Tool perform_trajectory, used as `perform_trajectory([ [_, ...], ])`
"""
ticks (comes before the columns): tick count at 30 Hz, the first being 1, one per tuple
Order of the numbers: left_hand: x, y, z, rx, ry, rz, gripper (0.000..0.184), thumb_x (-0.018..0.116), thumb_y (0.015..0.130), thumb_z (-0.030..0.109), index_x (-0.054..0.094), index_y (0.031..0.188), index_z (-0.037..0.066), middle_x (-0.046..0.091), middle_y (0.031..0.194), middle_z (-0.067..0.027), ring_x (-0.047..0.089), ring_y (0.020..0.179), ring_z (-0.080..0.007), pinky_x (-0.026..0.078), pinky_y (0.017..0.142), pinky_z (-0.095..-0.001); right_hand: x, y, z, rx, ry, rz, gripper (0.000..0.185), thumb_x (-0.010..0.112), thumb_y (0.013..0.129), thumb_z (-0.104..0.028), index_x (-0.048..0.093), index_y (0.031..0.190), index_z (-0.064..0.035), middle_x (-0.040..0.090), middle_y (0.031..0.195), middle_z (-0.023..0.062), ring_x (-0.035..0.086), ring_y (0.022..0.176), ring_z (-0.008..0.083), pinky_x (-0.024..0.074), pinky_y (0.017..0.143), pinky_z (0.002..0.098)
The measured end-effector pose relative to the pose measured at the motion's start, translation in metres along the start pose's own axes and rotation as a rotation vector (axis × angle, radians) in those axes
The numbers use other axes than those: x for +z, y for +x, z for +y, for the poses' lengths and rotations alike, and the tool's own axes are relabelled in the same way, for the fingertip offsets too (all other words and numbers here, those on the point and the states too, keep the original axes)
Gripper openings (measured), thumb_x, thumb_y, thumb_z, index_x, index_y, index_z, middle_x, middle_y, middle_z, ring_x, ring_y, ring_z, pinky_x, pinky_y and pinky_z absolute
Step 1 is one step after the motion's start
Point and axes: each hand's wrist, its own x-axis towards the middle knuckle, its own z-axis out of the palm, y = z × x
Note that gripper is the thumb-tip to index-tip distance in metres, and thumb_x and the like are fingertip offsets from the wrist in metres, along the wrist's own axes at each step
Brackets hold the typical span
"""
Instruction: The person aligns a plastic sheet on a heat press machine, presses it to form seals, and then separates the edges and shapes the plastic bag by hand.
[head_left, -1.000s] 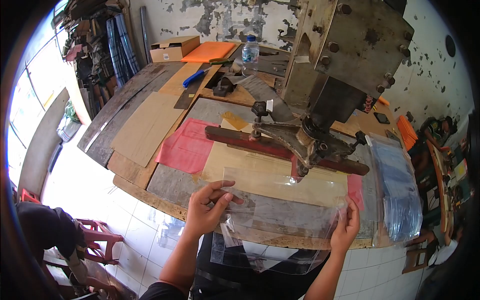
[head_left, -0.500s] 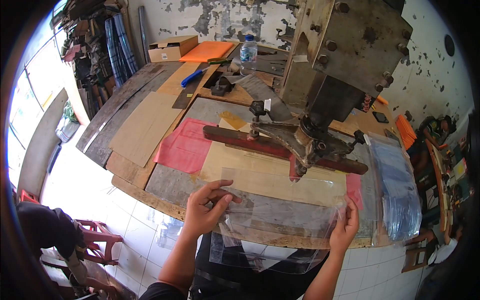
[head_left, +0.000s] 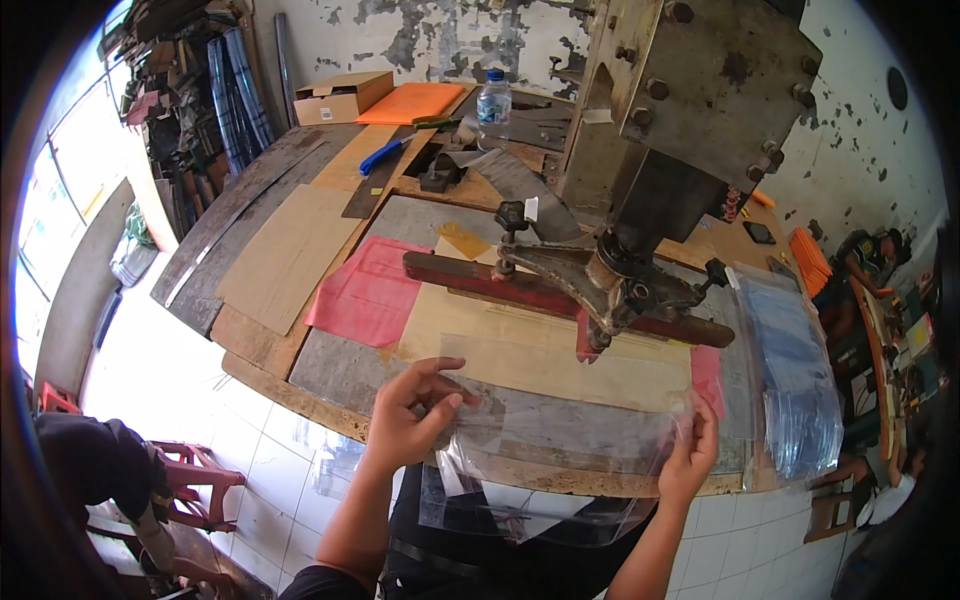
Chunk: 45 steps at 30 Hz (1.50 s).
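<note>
A clear plastic sheet (head_left: 570, 445) spans my two hands and hangs over the table's front edge, its far part over the beige board (head_left: 480, 345) under the press. My left hand (head_left: 412, 412) holds the sheet's left side between thumb and curled fingers, with the index finger stretched out. At the right side, my right hand (head_left: 690, 448) pinches the edge between thumb and fingers. Above the board sits the press head's long red-sided bar (head_left: 570, 300). Pink sheeting (head_left: 365, 285) shows at the board's left.
A stack of clear plastic sleeves (head_left: 795, 390) lies at the table's right. Behind are a water bottle (head_left: 494, 100), a blue-handled tool (head_left: 383, 156), an orange stack (head_left: 415, 103) and a cardboard box (head_left: 345, 98). A person (head_left: 100, 470) is at the lower left, and others are at the right.
The sheet's lower left part has shifted slightly, with a brighter glare near my left hand. Both hands stay nearly in place.
</note>
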Motion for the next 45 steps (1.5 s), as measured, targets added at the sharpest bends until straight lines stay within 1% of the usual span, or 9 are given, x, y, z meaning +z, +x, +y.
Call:
perform_trajectory([
  [4,-0.009,0.002,-0.007,-0.068,-0.258,-0.154,0.043,0.059,0.109,0.030,0.062,0.130,-0.008,0.077,0.099,-0.0133,0.073,0.086,-0.0160,0.057,0.078,-0.0308,0.002,-0.001,0.002,-0.101,-0.012,0.044,0.029,0.055,0.109,-0.008,0.062,0.136,0.0007,0.067,0.109,0.0043,0.060,0.092,0.0092,0.0495,0.083,0.0237],
  [11,-0.013,0.004,-0.021,-0.076,-0.453,-0.174,0.043,0.055,0.112,0.032,0.066,0.123,-0.007,0.077,0.099,-0.0151,0.071,0.081,-0.0166,0.057,0.076,-0.0320,-0.008,-0.004,0.012,-0.081,-0.042,0.011,0.033,0.052,0.105,-0.001,0.062,0.136,0.0023,0.068,0.123,0.0081,0.061,0.098,0.0119,0.0498,0.089,0.0262],
  [14,-0.012,0.002,-0.019,-0.135,-0.287,-0.132,0.039,0.055,0.112,0.028,0.070,0.115,-0.007,0.078,0.097,-0.0150,0.071,0.079,-0.0161,0.057,0.073,-0.0306,-0.012,-0.007,0.013,-0.057,-0.069,-0.046,0.032,0.056,0.108,-0.008,0.060,0.138,0.0030,0.067,0.132,0.0095,0.064,0.119,0.0171,0.0485,0.105,0.0310],
  [16,-0.009,0.001,-0.012,-0.191,-0.169,-0.071,0.034,0.057,0.112,0.023,0.073,0.108,-0.006,0.079,0.093,-0.0126,0.071,0.074,-0.0138,0.056,0.067,-0.0274,-0.006,-0.006,0.011,-0.107,-0.094,0.019,0.038,0.047,0.101,0.005,0.063,0.136,0.0018,0.068,0.114,0.0069,0.057,0.090,0.0106,0.0475,0.083,0.0251],
  [23,-0.003,0.000,-0.006,-0.152,-0.070,0.013,0.022,0.062,0.107,0.010,0.073,0.103,-0.008,0.079,0.089,-0.0159,0.074,0.071,-0.0155,0.060,0.065,-0.0288,-0.005,-0.005,0.007,-0.131,-0.103,0.019,0.039,0.047,0.101,0.006,0.063,0.136,0.0008,0.065,0.102,0.0050,0.055,0.084,0.0097,0.0466,0.077,0.0251],
  [25,-0.003,-0.001,-0.009,-0.115,-0.056,0.019,0.017,0.064,0.105,0.005,0.073,0.105,-0.009,0.080,0.092,-0.0164,0.076,0.077,-0.0174,0.061,0.068,-0.0288,-0.011,-0.007,0.008,-0.044,-0.091,-0.052,0.032,0.050,0.108,-0.001,0.060,0.137,0.0042,0.066,0.133,0.0110,0.064,0.122,0.0201,0.0471,0.109,0.0339],
  [34,-0.001,0.000,-0.003,-0.003,-0.071,0.016,0.015,0.068,0.101,0.001,0.074,0.113,-0.006,0.081,0.101,-0.0139,0.078,0.095,-0.0188,0.061,0.088,-0.0311,-0.012,-0.009,0.010,-0.057,-0.139,-0.033,0.037,0.044,0.104,0.006,0.060,0.138,0.0045,0.066,0.135,0.0116,0.063,0.123,0.0204,0.0455,0.110,0.0340],
  [37,-0.002,-0.001,-0.004,0.019,-0.039,0.008,0.016,0.068,0.101,0.000,0.074,0.113,-0.006,0.081,0.103,-0.0144,0.078,0.096,-0.0194,0.061,0.089,-0.0317,-0.002,-0.005,0.005,-0.175,-0.161,0.052,0.040,0.046,0.100,0.007,0.063,0.136,0.0013,0.064,0.107,0.0068,0.056,0.086,0.0113,0.0467,0.080,0.0252],
  [45,-0.001,-0.001,-0.012,0.059,-0.063,0.009,0.015,0.067,0.101,-0.001,0.073,0.113,-0.006,0.081,0.104,-0.0150,0.079,0.097,-0.0209,0.061,0.089,-0.0326,-0.005,-0.006,0.008,-0.166,-0.159,0.042,0.042,0.046,0.099,0.008,0.063,0.137,0.0006,0.061,0.101,0.0050,0.053,0.084,0.0100,0.0446,0.078,0.0239],
])
